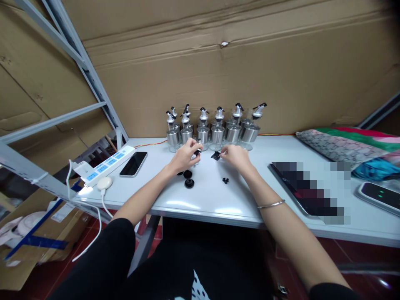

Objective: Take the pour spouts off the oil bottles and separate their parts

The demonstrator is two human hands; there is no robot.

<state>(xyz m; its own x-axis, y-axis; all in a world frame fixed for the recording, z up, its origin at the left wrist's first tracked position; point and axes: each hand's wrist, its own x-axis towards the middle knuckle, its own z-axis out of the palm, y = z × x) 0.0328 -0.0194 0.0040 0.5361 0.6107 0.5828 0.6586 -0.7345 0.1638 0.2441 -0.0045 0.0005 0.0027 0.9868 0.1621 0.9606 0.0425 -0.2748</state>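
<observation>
My left hand (186, 156) is pinched around a small black and silver piece (198, 152), which looks like part of a bottle pourer; the fingers hide much of it. My right hand (235, 156) is closed at the fingertips on small black plastic pieces (216, 156), whose exact shape is too small to make out. Below my left hand lie round black caps (189, 183) on the white table. Tiny black parts (225, 180) lie in a little cluster below my right hand. Behind both hands stand several glass-and-steel bottles (217, 134) with silver and black pourers.
At the left, a white power strip (108, 166), a round white charger (104, 183) and a phone (133, 164) lie on the table (212, 210). A dark, partly blurred-out tablet-like device (300, 187), another device (379, 196) and colourful fabric (353, 146) occupy the right. Cardboard (193, 66) stands behind.
</observation>
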